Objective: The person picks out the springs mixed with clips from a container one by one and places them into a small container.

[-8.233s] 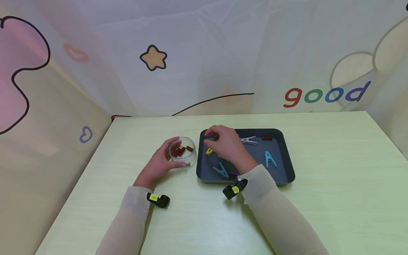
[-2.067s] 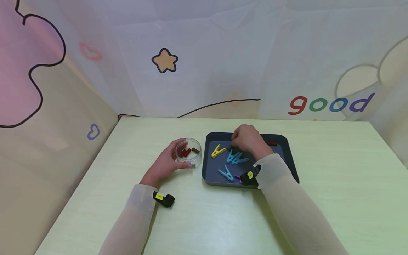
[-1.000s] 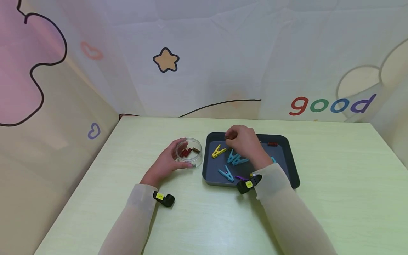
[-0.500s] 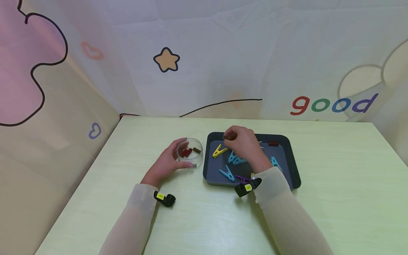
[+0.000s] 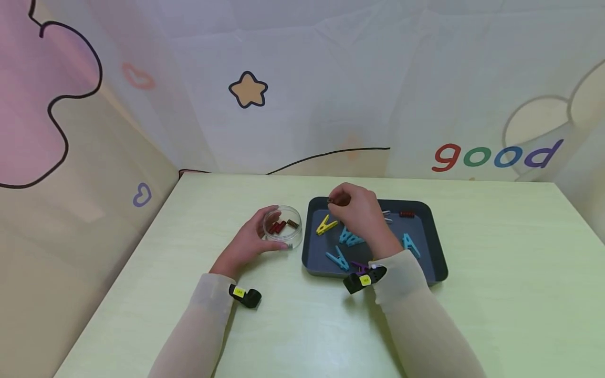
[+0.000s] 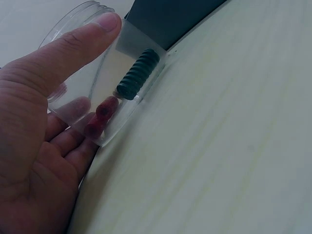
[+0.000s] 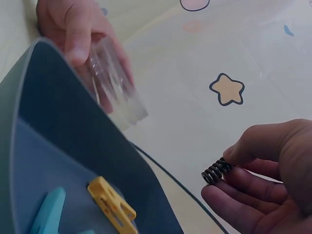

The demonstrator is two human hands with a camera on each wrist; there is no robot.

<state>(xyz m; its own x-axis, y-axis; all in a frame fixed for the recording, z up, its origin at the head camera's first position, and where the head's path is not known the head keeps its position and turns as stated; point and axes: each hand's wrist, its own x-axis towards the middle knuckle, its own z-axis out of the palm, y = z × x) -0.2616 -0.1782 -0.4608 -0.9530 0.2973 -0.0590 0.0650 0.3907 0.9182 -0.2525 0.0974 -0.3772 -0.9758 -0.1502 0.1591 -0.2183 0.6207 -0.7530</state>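
A clear round jar [image 5: 296,239] stands on the table. My left hand [image 5: 242,237] holds it, thumb in front and fingers around the far side. Inside lie several coil springs, among them red springs [image 6: 104,113] and a green spring [image 6: 139,74]. My right hand [image 5: 361,212] is raised above the back of a dark grey tray [image 5: 313,254]. It pinches a dark coil spring [image 7: 216,171] between thumb and fingers. Its palm and wrist hide part of the tray in the head view.
The tray holds a yellow clip [image 5: 325,226], several blue clips [image 5: 337,259], a purple clip [image 5: 361,266] and a partly hidden white clip [image 5: 388,220]. A red spring [image 5: 406,214] lies at its back right. A printed cloth backdrop [image 5: 302,105] rises behind the table.
About two seconds ago my right hand was down in the tray at a spring. It has lifted that spring and moved left, slightly toward the jar. My left hand stays on the jar.
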